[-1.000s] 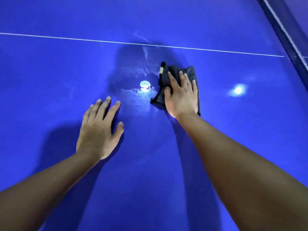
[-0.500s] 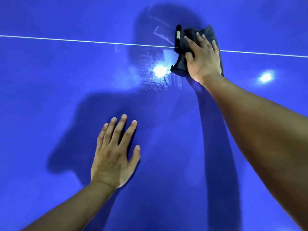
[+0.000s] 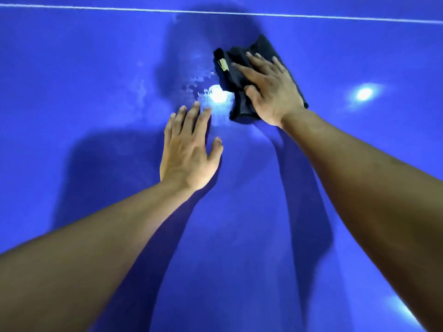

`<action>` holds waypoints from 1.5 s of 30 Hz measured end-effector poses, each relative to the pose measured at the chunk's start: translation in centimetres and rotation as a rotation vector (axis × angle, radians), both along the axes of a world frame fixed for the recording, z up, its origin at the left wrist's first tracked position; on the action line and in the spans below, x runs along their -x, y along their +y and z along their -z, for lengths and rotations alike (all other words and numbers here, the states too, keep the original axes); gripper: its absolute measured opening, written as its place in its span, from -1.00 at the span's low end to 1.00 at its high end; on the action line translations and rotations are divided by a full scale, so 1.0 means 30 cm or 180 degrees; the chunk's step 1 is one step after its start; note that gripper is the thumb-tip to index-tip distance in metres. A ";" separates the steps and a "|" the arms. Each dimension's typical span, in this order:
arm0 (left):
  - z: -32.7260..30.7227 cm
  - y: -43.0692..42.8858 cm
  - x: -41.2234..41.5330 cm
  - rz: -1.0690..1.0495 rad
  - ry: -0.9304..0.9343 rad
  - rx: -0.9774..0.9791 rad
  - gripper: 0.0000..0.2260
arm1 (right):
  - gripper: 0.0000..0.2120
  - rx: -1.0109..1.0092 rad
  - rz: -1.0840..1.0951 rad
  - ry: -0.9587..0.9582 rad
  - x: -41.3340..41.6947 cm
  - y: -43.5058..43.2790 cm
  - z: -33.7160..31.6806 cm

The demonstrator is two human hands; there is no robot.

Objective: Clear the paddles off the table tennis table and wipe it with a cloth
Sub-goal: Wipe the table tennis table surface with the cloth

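Blue table tennis table [image 3: 72, 92] fills the frame. Upper centre, a dark crumpled cloth [image 3: 233, 75] lies on it under the right hand [image 3: 271, 89], whose straight, spread fingers press it flat. Just lower left, the left hand [image 3: 189, 152] rests flat on the table, fingers spread, holding nothing. Wet smears [image 3: 199, 82] glisten beside the cloth; 1 white line [image 3: 119, 8] crosses the top.

An indoor games or sports room is suggested by the glossy blue counter [image 3: 72, 97], which is crossed near the far edge of view by a thin white line [image 3: 119, 8] of the kind painted on table tennis tops, and on which overhead lamps are mirrored as bright spots [image 3: 364, 94].
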State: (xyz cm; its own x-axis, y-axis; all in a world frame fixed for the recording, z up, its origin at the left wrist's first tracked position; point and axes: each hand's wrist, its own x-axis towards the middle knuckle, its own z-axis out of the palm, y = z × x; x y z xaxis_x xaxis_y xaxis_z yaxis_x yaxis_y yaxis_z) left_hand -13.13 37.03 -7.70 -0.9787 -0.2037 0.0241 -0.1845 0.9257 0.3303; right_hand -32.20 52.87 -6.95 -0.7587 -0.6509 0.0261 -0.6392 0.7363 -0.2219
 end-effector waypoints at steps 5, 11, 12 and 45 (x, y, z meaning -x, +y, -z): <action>-0.016 -0.026 -0.041 0.0248 0.0157 -0.0308 -0.39 | -0.44 0.0110 -0.0082 -0.0001 -0.305 0.085 0.003; -0.021 0.006 -0.362 0.0489 0.0322 0.0166 -0.51 | -0.46 0.0037 -0.0119 -0.0016 -0.602 0.168 0.001; -0.012 0.009 -0.431 0.0513 0.0336 0.0204 -0.52 | -0.46 0.0033 -0.0148 -0.0022 -0.653 0.184 0.001; -0.007 -0.043 -1.056 -0.0310 0.0412 0.0084 -0.62 | -0.46 0.0153 0.1174 0.0051 -1.508 0.013 0.031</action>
